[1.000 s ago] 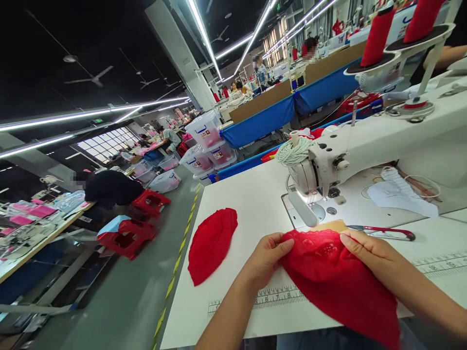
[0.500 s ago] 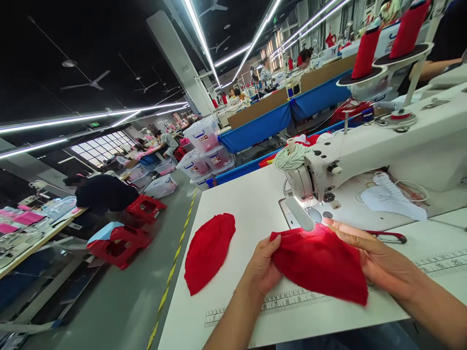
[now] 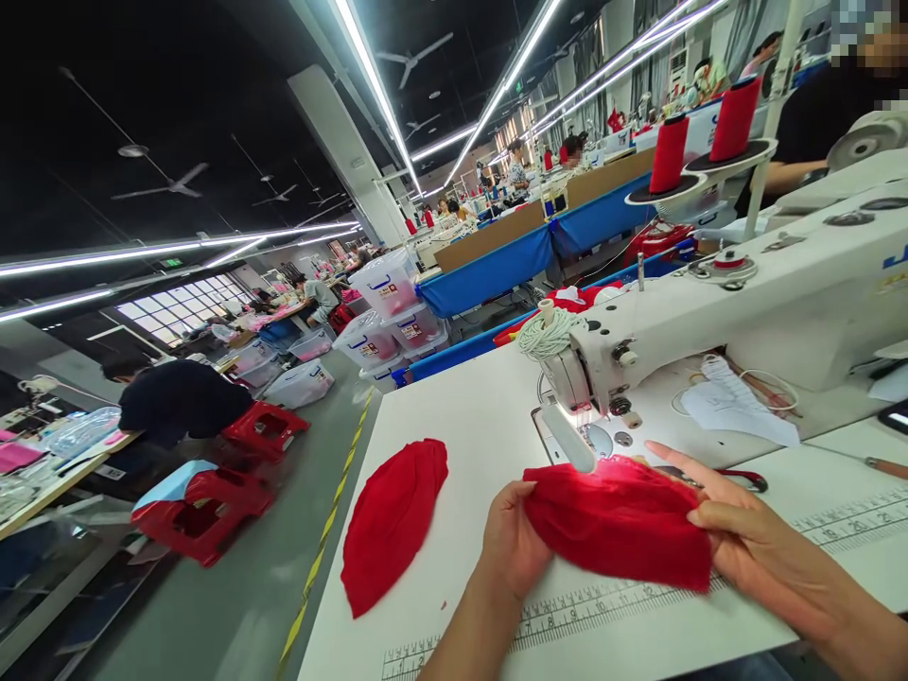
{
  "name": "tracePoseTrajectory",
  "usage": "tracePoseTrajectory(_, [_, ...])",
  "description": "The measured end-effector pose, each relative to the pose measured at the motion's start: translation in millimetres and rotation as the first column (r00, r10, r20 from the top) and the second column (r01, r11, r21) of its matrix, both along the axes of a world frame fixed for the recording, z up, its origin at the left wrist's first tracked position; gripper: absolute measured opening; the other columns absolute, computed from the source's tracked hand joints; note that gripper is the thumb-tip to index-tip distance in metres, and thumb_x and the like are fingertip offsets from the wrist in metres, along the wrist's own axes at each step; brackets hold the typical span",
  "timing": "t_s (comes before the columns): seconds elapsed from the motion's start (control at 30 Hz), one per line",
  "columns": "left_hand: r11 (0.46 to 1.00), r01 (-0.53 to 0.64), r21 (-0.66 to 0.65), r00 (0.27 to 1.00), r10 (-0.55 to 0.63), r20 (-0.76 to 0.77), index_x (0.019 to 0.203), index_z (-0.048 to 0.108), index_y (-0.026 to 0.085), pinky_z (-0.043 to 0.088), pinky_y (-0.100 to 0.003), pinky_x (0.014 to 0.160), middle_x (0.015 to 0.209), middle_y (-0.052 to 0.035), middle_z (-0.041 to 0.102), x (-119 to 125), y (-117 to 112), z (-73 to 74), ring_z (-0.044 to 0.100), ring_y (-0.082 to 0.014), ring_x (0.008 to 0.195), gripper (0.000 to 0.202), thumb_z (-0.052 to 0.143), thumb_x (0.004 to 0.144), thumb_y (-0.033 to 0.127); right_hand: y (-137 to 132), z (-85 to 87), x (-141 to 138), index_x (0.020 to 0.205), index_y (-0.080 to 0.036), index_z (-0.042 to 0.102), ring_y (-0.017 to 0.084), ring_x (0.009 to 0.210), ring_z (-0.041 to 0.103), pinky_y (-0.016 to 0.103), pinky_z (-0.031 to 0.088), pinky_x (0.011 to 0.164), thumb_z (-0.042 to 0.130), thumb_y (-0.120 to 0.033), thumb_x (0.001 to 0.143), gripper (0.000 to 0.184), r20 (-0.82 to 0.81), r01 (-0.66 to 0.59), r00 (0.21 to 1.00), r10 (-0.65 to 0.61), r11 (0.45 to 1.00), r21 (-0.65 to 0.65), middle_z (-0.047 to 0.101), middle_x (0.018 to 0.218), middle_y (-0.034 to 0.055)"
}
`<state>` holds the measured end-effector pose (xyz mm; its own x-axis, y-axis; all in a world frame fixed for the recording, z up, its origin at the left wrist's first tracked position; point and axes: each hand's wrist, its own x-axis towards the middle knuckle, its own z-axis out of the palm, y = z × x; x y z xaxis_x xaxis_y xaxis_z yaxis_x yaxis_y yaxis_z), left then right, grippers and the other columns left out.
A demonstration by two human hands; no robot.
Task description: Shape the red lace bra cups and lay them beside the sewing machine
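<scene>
A curved piece of red fabric [image 3: 617,530] is stretched between my two hands, just in front of the sewing machine's needle area. My left hand [image 3: 516,539] pinches its left corner between thumb and fingers. At the right end, my right hand [image 3: 744,520] grips the cloth with the thumb on top, its index finger stretched toward the machine. The white sewing machine [image 3: 695,312] stands beyond the cloth, its lamp lighting the upper edge. Another red fabric piece [image 3: 397,525], leaf-shaped, lies flat on the white table [image 3: 461,407] to the left.
A printed ruler [image 3: 567,619] runs along the table's front. Red-handled scissors [image 3: 744,480] lie partly behind my right hand. White fabric scraps [image 3: 738,407] rest under the machine arm. Red thread cones [image 3: 734,118] stand behind it. Red stools [image 3: 205,511] and a person [image 3: 188,397] are at left.
My right hand has shifted its hold toward the cloth's right end, its thumb now lower on it. The cloth looks flatter and more spread out. The whole view has tilted slightly.
</scene>
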<state>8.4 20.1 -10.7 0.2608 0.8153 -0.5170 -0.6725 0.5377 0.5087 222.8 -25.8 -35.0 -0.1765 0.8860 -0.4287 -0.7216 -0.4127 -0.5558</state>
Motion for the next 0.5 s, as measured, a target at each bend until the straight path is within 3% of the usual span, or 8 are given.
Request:
tracePoseTrajectory(0.13, [0.999,0.017,0.035,1.000,-0.016,-0.018,0.071,0.070,0.007,0.050,-0.025,0.081,0.073,-0.0067,0.071,0,-2,1.4,0.065,-0.0150,0.072,0.020,0.054,0.060,0.002,-2,-3.9,0,0.142,-0.031,0.037,0.034,0.119,0.058,0.032,0.061,0.082,0.074,-0.014,0.050,0.100,-0.024,0.011,1.000,-0.011,1.000,0.014,0.054,0.142,0.0098])
tracePoseTrajectory(0.27, [1.000,0.017,0.024,1.000,-0.017,0.001,0.074,0.070,0.006,0.050,-0.025,0.081,0.073,-0.0075,0.071,1,-7,7.2,0.065,-0.0149,0.070,0.023,0.054,0.058,0.003,-3,-14.9,-3,0.140,-0.031,0.038,0.037,0.122,0.056,0.036,0.061,0.085,0.078,-0.017,0.055,0.095,-0.027,-0.027,0.999,0.028,0.999,0.033,0.042,0.151,0.0105])
tracePoseTrajectory(0.37, [0.999,-0.012,0.052,1.000,0.012,0.000,0.072,0.069,0.007,0.051,-0.026,0.082,0.073,-0.0077,0.072,-4,-6,11.8,0.066,-0.0157,0.070,0.016,0.057,0.062,0.006,-3,-27.8,-11,0.137,-0.033,0.040,0.032,0.134,0.044,0.032,0.057,0.093,0.081,-0.034,0.063,0.085,0.056,-0.107,0.993,0.101,0.986,0.126,0.039,0.154,0.0067])
tracePoseTrajectory(0.5, [0.982,-0.094,0.161,0.980,0.120,-0.156,0.080,0.068,0.008,0.052,-0.029,0.085,0.080,-0.0092,0.073,-18,9,23.0,0.068,-0.0174,0.077,0.021,0.057,0.064,0.002,-7,-45.6,-35,0.134,-0.034,0.043,0.032,0.140,0.035,0.029,0.059,0.088,0.068,-0.062,0.074,0.071,0.353,-0.198,0.930,0.107,0.952,0.233,0.036,0.154,0.0080])
